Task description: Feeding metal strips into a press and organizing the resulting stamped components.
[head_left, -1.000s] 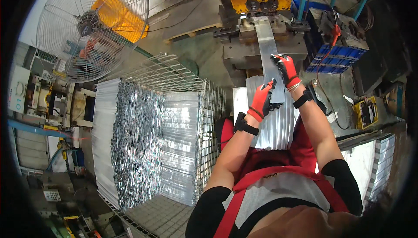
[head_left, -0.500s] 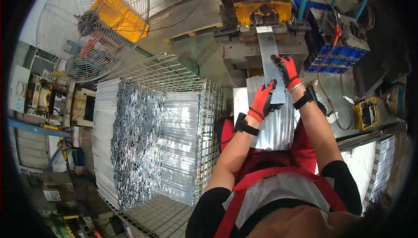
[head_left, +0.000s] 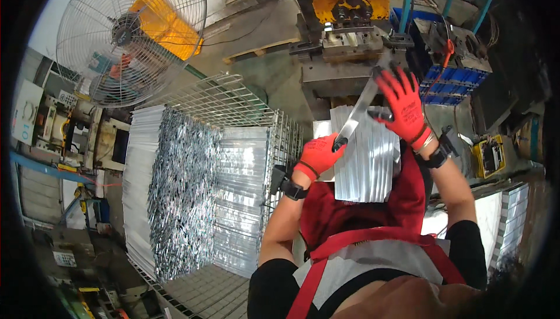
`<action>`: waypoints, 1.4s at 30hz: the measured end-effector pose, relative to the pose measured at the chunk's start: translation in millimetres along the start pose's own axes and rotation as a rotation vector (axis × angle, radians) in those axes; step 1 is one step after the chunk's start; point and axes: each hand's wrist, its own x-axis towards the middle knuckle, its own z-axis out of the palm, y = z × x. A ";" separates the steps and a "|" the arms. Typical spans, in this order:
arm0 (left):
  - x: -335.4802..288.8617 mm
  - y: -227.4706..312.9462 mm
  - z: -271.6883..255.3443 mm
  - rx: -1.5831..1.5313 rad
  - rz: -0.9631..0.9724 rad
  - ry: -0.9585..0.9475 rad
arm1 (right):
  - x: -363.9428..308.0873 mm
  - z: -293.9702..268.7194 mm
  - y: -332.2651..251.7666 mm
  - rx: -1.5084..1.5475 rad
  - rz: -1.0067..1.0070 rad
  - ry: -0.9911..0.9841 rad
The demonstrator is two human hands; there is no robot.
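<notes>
My left hand (head_left: pixel 321 154), in a red glove with dark fingertips, is closed on the near end of a thin flat metal strip (head_left: pixel 360 110). The strip is turned almost edge-on and slants up to the right; its far end blurs. Beside its far half, my right hand (head_left: pixel 403 104), gloved alike, has its fingers spread; whether it touches the strip is unclear. Below both hands, a stack of similar metal strips (head_left: pixel 364 167) lies over my lap. Ahead stands a press with a metal die (head_left: pixel 352 40), its bed showing no strip on it.
To the left, a wire mesh basket (head_left: pixel 282 144) holds packed metal strips (head_left: pixel 239 190). A large caged fan (head_left: pixel 125 33) stands behind it. Blue crates (head_left: pixel 455 82) with tools sit right of the press, and a yellow bin (head_left: pixel 490 155) is farther right.
The strip has come off the die toward me and turned from flat to edge-on. My left hand moved left with it; my right hand opened and shifted right.
</notes>
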 end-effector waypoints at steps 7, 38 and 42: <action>11.8 33.5 -47.4 0.381 0.175 0.452 | -40.0 27.4 18.9 0.107 -0.017 -0.508; 77.5 25.7 65.6 -1.654 -0.385 -0.318 | -2.1 177.5 67.1 1.638 0.880 0.001; 77.0 23.5 68.4 -1.690 -0.427 -0.263 | -0.3 180.6 62.7 1.617 0.870 0.002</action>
